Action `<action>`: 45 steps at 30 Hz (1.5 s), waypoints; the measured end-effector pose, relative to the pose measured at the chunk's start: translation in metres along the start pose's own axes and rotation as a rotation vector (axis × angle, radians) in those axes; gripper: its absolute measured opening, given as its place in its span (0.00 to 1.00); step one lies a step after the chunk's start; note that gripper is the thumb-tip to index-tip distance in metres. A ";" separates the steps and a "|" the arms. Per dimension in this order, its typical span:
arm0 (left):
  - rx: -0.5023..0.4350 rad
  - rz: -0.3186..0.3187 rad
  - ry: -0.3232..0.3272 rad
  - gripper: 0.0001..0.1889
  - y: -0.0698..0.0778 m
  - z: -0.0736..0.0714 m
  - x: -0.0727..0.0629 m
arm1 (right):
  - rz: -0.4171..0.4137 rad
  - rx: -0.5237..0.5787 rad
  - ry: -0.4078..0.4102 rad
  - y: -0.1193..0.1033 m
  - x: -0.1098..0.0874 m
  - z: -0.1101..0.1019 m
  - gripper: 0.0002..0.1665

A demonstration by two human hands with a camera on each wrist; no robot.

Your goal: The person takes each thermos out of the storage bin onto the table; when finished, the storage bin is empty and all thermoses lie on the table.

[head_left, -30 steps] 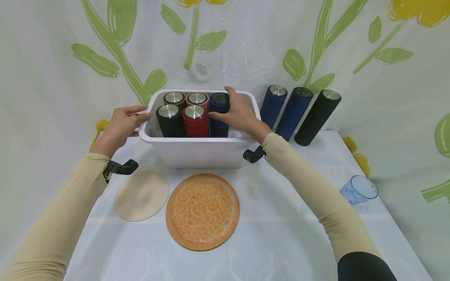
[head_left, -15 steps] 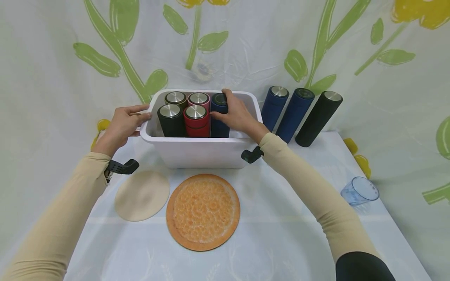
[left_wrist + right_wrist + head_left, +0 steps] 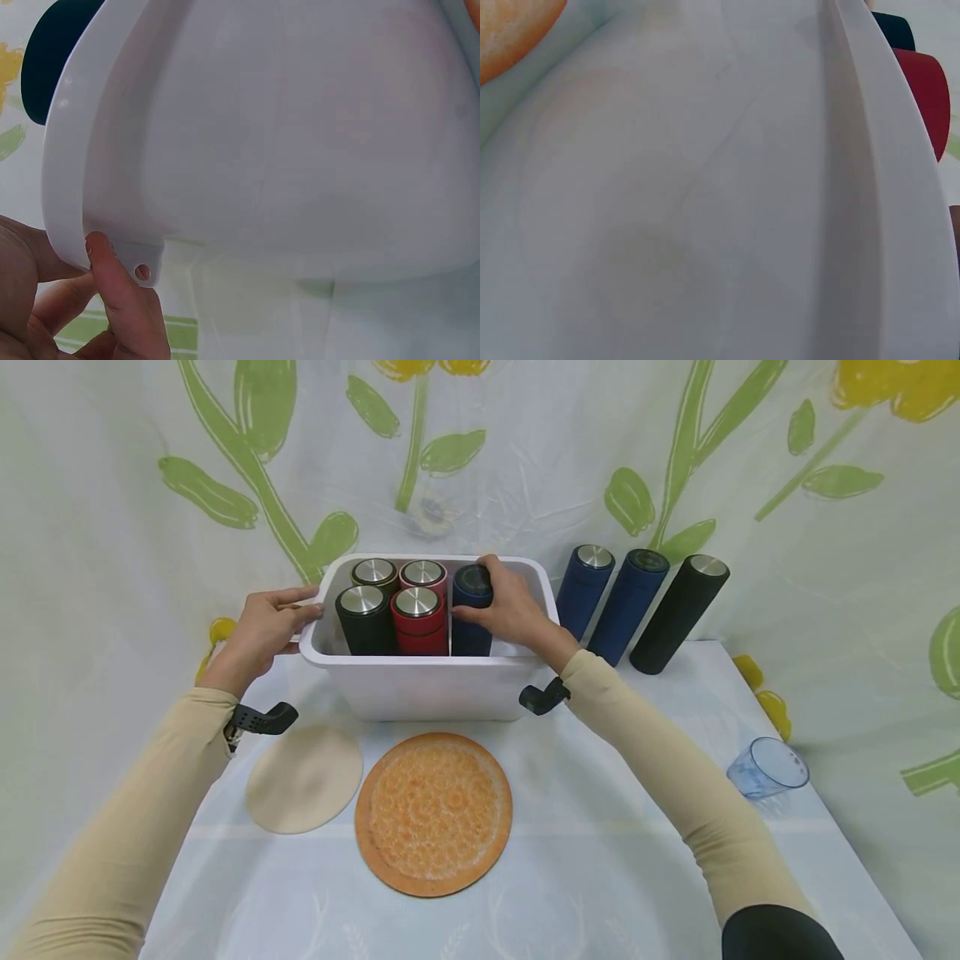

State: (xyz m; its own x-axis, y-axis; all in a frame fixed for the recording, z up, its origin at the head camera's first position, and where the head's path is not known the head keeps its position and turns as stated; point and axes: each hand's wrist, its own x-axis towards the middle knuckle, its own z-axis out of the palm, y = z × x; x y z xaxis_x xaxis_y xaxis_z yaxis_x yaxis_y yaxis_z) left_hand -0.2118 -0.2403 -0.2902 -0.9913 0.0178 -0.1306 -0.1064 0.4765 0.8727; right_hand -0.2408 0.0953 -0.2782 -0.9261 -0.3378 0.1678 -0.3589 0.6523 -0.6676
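Observation:
A white plastic bin [image 3: 420,687] stands at the back of the table with several thermos bottles upright inside. At its left end my left hand [image 3: 258,631] grips the rim; the left wrist view shows the thumb [image 3: 127,300] against a rim tab with a hole. Inside the bin, my right hand [image 3: 517,602] holds a navy blue thermos bottle [image 3: 471,631] near its lid, thumb in front and a finger behind. To its left stand a red bottle [image 3: 420,633], a black bottle [image 3: 367,631], a pinkish-red bottle [image 3: 423,574] and a dark olive bottle [image 3: 375,572]. The bottle bases are hidden.
Right of the bin, two blue bottles [image 3: 583,589] [image 3: 628,606] and a black bottle [image 3: 678,614] stand on the table. In front lie a beige round mat [image 3: 303,781] and an orange-brown round mat [image 3: 433,814]. A clear blue glass [image 3: 767,767] is near the right edge.
The navy bottle in my right hand has shifted slightly right, and a narrow gap now shows between it and the red bottle. The left hand stays on the rim.

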 end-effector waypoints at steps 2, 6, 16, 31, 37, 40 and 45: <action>0.000 -0.004 -0.003 0.29 -0.001 0.000 0.000 | -0.009 0.020 0.001 0.001 -0.004 0.000 0.40; 0.001 -0.003 -0.004 0.29 -0.001 0.001 -0.001 | -0.021 0.048 0.002 0.001 -0.013 -0.001 0.40; -0.009 0.003 0.000 0.29 0.001 0.002 -0.003 | -0.098 0.051 0.084 -0.007 -0.032 -0.016 0.40; 0.009 0.001 0.006 0.29 0.001 0.002 -0.001 | -0.229 0.028 0.246 -0.023 -0.060 -0.043 0.43; 0.011 -0.001 0.014 0.29 0.002 0.002 -0.001 | -0.247 0.025 0.298 -0.030 -0.069 -0.051 0.44; 0.011 0.000 0.014 0.29 0.003 0.002 -0.002 | -0.249 0.019 0.315 -0.033 -0.074 -0.055 0.44; 0.008 -0.002 0.007 0.29 0.003 0.003 -0.002 | -0.271 0.026 0.351 -0.038 -0.082 -0.062 0.45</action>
State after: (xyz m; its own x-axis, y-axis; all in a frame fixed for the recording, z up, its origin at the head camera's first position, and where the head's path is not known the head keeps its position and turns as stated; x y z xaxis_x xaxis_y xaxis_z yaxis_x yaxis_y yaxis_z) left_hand -0.2102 -0.2365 -0.2883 -0.9916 0.0103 -0.1290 -0.1079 0.4836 0.8686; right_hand -0.1579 0.1401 -0.2219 -0.7841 -0.2405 0.5722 -0.5951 0.5532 -0.5830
